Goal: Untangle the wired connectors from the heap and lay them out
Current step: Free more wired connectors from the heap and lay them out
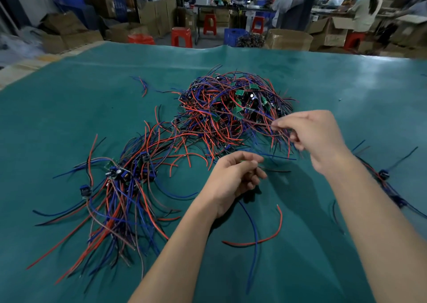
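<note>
The left hand (233, 178) hung above the green mat (69, 118) with its fingers curled in on a wired connector (255, 231), whose blue and red leads trailed down from under the palm and lay on the mat toward the person. A thin dark lead ran out to the right from between the fingertips. The right hand (316, 138) was raised just beside the near right edge of the heap (233, 108), thumb and forefinger pinched together on thin strands there; motion blur hid exactly which strand they held. The heap was a dense tangle of red, blue and black wires with small green circuit boards and dark components showing through, lying in the middle of the mat beyond both hands. To the left, well apart from the fingers, the laid-out connectors (120, 187) lay roughly side by side, their wires fanned toward the near edge
</note>
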Motion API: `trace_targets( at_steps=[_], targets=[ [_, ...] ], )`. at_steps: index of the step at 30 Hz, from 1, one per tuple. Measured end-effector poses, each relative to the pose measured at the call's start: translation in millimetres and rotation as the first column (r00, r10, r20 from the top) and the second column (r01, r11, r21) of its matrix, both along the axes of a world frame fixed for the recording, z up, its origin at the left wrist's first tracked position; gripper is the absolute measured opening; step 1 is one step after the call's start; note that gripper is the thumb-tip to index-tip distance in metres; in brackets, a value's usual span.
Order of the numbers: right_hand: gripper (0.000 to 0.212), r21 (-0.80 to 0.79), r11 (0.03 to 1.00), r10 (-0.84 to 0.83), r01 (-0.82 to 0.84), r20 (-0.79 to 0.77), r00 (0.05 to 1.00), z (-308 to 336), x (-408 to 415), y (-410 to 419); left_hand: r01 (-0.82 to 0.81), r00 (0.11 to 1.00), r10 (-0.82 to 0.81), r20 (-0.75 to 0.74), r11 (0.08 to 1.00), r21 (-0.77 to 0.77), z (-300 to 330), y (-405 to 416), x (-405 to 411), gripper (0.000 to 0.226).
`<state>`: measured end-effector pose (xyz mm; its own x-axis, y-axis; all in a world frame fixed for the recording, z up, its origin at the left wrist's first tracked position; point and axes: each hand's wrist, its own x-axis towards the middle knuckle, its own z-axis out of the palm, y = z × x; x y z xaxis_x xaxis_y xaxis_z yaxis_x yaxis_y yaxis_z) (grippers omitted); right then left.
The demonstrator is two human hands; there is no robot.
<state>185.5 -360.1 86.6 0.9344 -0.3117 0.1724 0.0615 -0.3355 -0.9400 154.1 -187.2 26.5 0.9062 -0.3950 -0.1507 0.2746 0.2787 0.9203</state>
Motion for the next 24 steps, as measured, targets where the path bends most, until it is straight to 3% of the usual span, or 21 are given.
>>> trace_targets(
  at_steps=[5, 10, 14, 16, 18, 21, 24],
  targets=[
    [0.020, 0.189, 0.963, 0.202, -0.193, -0.031, 0.979, -21.6, -46.1, -6.4, -0.032, 0.999, 0.031, -0.018, 0.998, -0.049, 0.5, -2.3, 1.6, 0.020],
    [0.013, 0.097, 0.947, 0.314, -0.306, -0.077, 0.946, -40.6, -56.3, 7.9, -0.050, 0.999, 0.049, -0.017, 0.998, -0.046, -1.8, -2.4, 3.0, 0.029],
    [0.014, 0.047, 0.960, 0.274, -0.275, 0.025, 0.961, -43.6, -56.6, 16.6, -0.062, 0.998, 0.062, 0.002, 0.998, -0.025, -4.5, -2.4, 2.8, 0.020],
    [0.008, 0.143, 0.970, 0.186, -0.197, 0.085, 0.979, -41.5, -54.5, 11.5, -0.082, 0.997, 0.082, 0.004, 0.996, -0.022, -4.9, -2.3, 2.5, 0.013],
    [0.014, 0.344, 0.923, 0.139, -0.174, 0.125, 0.982, -36.8, -53.7, 3.3, -0.112, 0.993, 0.112, 0.021, 0.994, 0.001, -5.2, -2.5, 1.8, 0.007],
    [0.017, 0.563, 0.777, 0.193, -0.282, 0.212, 0.958, -28.2, -56.7, -4.0, -0.155, 0.986, 0.152, 0.075, 0.987, 0.042, -6.7, -3.9, 0.7, 0.022],
    [0.023, 0.600, 0.704, 0.312, -0.380, 0.219, 0.924, -26.5, -59.9, -2.1, -0.158, 0.984, 0.155, 0.083, 0.987, 0.035, -7.7, -3.2, 2.4, 0.012]
  ],
)
